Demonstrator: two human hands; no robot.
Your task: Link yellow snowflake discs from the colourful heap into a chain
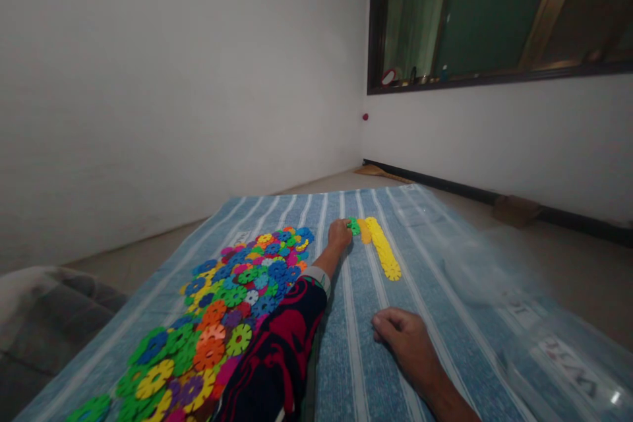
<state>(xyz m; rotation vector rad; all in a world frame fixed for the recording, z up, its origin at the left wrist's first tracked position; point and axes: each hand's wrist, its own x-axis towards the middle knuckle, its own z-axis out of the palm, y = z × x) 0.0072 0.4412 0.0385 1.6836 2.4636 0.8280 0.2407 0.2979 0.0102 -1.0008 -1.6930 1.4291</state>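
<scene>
My left hand [340, 234] reaches to the far part of the cloth, its fingers closed at the edge of green notched plastic discs [353, 226]. Its fingertips are partly hidden. Right beside the green discs lie a short row of orange discs [364, 231] and a longer overlapping row of yellow discs [383, 250], which runs towards me. My right hand [403, 343] rests on the cloth nearer to me, fingers curled in, with nothing visible in them. Left of my left forearm spreads a heap of mixed-colour notched discs [237, 297], partly covered by the sleeve.
A blue striped cloth [356, 316] covers the surface. Clear plastic packaging [534, 316] lies along its right side. On the floor beyond are a wooden-looking paddle-shaped object [378, 172] and a brown block [515, 209]. Walls stand behind and to the right.
</scene>
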